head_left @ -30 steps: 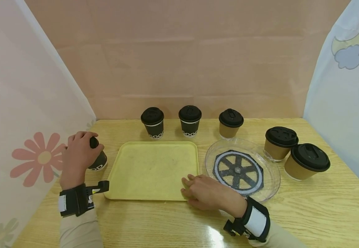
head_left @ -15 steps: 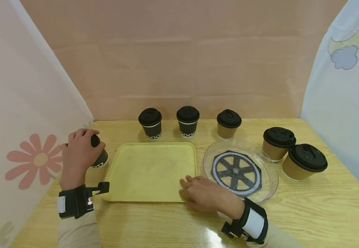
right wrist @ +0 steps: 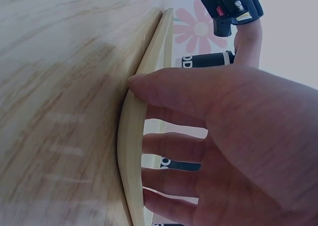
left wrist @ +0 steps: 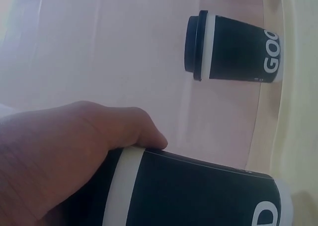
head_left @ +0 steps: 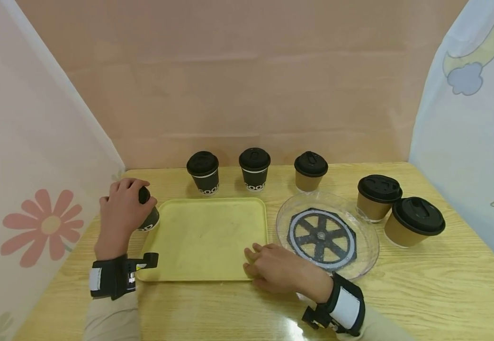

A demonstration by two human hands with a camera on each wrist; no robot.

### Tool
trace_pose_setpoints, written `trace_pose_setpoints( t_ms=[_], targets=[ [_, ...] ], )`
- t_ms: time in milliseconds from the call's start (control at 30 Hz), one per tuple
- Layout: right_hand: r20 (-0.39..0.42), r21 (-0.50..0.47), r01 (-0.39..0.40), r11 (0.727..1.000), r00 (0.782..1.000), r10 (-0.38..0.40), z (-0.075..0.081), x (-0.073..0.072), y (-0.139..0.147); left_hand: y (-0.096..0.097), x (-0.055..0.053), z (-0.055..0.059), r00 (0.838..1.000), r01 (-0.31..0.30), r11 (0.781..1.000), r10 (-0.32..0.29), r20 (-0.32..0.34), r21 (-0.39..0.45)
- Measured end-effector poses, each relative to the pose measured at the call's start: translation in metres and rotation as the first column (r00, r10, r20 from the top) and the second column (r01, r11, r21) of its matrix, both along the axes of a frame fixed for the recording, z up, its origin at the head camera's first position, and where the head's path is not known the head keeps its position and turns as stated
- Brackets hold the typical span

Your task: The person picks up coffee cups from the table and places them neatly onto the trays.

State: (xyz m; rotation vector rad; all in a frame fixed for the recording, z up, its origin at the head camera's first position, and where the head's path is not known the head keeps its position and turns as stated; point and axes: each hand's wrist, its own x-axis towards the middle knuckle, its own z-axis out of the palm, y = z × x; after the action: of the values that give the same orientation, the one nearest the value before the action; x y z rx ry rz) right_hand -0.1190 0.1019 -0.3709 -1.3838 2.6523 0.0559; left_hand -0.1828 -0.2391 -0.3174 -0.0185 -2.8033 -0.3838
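In the head view, my left hand point(head_left: 123, 208) grips a black paper cup point(head_left: 149, 220) with a black lid from above. The cup overlaps the far left corner of a yellow tray point(head_left: 204, 241). In the left wrist view, my thumb lies along the white band of the cup point(left wrist: 208, 191), just under its lid. My right hand point(head_left: 274, 267) holds the near right corner of the tray. In the right wrist view, the thumb presses the outside of the tray's rim point(right wrist: 130, 151), with the other fingers spread inside it.
Two black cups point(head_left: 203, 173) point(head_left: 254, 169) stand behind the tray, with a brown lidded cup point(head_left: 309, 177) to their right. A clear round dish point(head_left: 368, 241) with a dark wheel-like pattern sits beside the tray. Two more brown cups point(head_left: 376, 208) point(head_left: 406, 232) stand close together at right.
My left hand has moved right with the black cup, from beside the tray to its far left corner. My right hand stays at the tray's corner. The head view has shifted slightly.
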Motion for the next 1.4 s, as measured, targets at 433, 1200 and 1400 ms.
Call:
trace_pose_setpoints(
  t_ms=[433, 1200, 1400],
  targets=[
    [0.001, 0.013, 0.005, 1.000, 1.000, -0.005, 0.003, 0.001, 0.001, 0.020, -0.012, 0.002, 0.999, 0.039, 0.999, -0.039, 0.022, -0.002],
    [-0.010, 0.027, 0.003, 1.000, 1.000, -0.003, 0.000, 0.001, -0.002, 0.041, -0.027, -0.007, 0.995, 0.081, 0.997, -0.082, 0.066, 0.012],
    [-0.004, 0.023, 0.007, 1.000, 1.000, -0.007, 0.001, 0.001, -0.001, 0.043, -0.030, -0.010, 0.993, 0.087, 0.996, -0.088, 0.077, 0.006]
  ],
)
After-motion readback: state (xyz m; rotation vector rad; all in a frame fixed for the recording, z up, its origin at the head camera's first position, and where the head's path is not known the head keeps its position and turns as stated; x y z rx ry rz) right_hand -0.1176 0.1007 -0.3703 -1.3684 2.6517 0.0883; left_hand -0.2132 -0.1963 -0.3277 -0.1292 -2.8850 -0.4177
